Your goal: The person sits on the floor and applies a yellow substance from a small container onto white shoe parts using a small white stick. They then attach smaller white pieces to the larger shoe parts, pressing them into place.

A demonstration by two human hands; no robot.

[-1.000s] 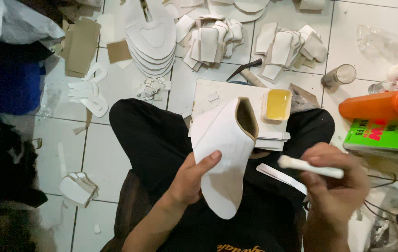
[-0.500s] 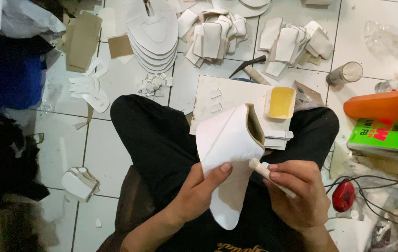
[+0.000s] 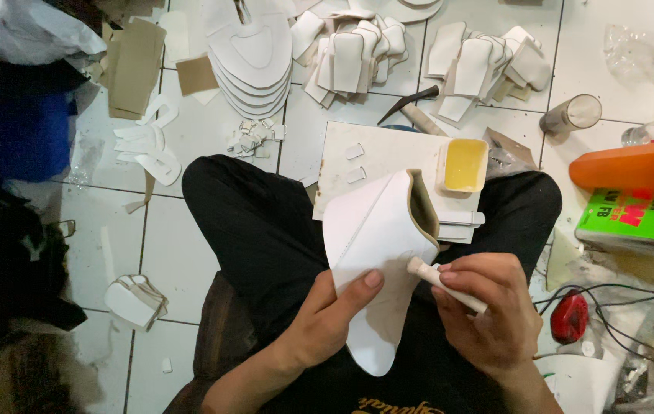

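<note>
Pressing its thumb on the face of the curved white upper piece [image 3: 376,253], the left hand [image 3: 327,322] holds that piece above the lap, just as half a second ago. The right hand [image 3: 484,310], closed around a pale stick-like tool [image 3: 443,284], has swung in from 3 o'clock, where it hung clear a second ago; the tool's tip now touches the piece's right edge, below the tan lining. That suggests the working stroke on this edge has begun. At 12 o'clock a small tub of yellow paste [image 3: 465,163] sits on a white board [image 3: 373,165] across the knees. Stacks of white cut pieces [image 3: 250,57] lie on the tiled floor beyond; an orange bottle [image 3: 633,165] lies at 2 o'clock
</note>
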